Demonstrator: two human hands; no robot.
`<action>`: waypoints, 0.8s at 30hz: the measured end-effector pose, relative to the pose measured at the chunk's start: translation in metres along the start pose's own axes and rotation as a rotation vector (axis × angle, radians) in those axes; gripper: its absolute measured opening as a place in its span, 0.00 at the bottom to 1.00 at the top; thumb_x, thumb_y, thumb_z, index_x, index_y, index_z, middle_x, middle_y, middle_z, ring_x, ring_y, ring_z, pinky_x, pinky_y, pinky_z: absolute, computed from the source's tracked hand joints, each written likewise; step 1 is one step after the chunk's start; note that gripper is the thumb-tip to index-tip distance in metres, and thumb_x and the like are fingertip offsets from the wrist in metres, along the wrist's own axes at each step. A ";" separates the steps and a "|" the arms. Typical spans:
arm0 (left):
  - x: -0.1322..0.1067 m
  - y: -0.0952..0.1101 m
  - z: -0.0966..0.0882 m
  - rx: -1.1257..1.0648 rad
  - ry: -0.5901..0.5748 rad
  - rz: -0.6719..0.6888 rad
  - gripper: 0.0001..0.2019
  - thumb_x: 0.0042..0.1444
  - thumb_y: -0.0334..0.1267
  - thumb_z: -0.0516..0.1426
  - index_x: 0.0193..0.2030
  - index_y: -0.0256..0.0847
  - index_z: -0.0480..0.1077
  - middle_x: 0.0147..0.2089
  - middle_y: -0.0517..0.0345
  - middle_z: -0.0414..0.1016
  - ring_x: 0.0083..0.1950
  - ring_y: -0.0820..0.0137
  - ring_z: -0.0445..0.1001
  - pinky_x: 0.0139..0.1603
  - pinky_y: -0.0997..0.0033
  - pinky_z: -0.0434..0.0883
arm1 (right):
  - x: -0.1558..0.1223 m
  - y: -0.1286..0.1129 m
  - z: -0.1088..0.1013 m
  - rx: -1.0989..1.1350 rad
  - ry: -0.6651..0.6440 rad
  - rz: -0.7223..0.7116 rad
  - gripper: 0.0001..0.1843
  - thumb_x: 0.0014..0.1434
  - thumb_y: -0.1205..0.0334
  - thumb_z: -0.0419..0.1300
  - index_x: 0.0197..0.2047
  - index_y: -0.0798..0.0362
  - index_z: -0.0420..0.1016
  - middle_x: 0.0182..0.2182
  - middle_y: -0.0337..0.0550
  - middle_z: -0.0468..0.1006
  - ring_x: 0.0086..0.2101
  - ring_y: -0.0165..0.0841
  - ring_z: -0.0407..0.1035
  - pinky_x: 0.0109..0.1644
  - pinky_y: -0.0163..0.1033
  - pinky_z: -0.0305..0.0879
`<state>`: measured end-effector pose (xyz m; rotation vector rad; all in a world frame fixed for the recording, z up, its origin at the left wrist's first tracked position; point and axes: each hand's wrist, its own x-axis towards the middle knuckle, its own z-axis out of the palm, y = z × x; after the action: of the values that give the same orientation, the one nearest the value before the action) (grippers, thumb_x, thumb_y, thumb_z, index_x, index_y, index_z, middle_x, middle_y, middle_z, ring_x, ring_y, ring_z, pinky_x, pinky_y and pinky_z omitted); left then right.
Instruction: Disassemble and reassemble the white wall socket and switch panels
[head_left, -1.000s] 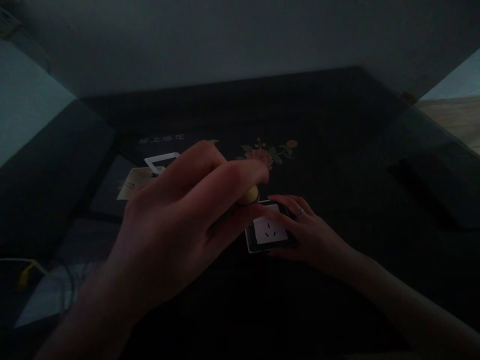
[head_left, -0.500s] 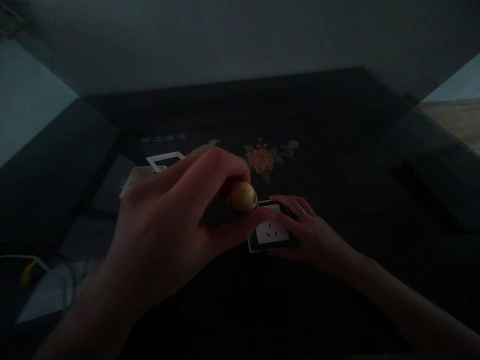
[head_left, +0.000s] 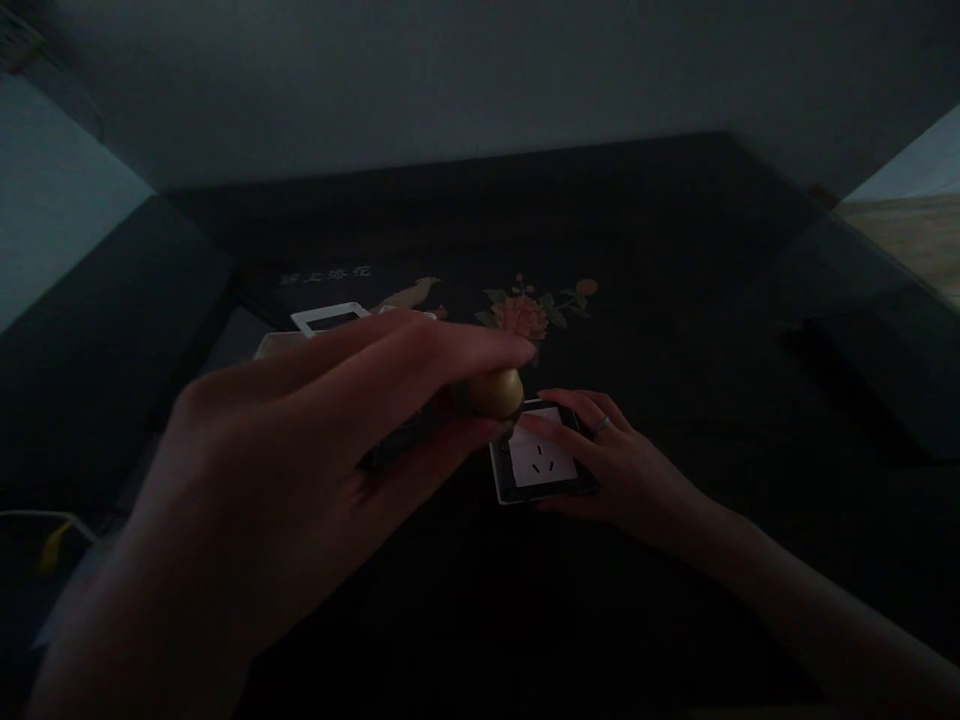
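Observation:
My left hand [head_left: 322, 440] is closed, its fingers and thumb pinching the rounded yellowish handle of a screwdriver [head_left: 499, 393]. The handle's end points toward the camera, and most of the shaft is hidden below it. Beneath lies a wall socket [head_left: 544, 460], a white plate with slots in a dark frame with a light edge. The screwdriver is over its left side; whether the tip touches a screw cannot be made out. My right hand [head_left: 615, 450], with a ring on one finger, grips the socket from the right, fingers along its top and bottom edges.
A white square frame [head_left: 330, 318] and a pale flat piece [head_left: 281, 345] lie behind my left hand, partly covered by it. The dark tabletop [head_left: 675, 300] carries a printed flower [head_left: 523, 316]. A dark flat object [head_left: 877, 385] lies at right; a yellow-tagged cable [head_left: 56, 545] is at left.
My left hand has turned about the screwdriver handle, with the index finger reaching further over its top. The handle has shifted slightly right. My right hand and the socket stay put.

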<state>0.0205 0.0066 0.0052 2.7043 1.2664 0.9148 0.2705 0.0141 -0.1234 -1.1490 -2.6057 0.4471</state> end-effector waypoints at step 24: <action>0.006 0.003 0.005 0.004 0.027 0.038 0.12 0.63 0.35 0.60 0.53 0.44 0.70 0.48 0.62 0.77 0.44 0.74 0.77 0.46 0.78 0.74 | -0.002 0.001 0.001 -0.014 0.001 -0.009 0.42 0.53 0.55 0.70 0.68 0.47 0.60 0.66 0.58 0.58 0.60 0.56 0.57 0.57 0.65 0.69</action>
<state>0.0277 0.0102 0.0048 2.7375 1.2270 0.9561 0.2721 0.0135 -0.1251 -1.1417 -2.6159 0.4266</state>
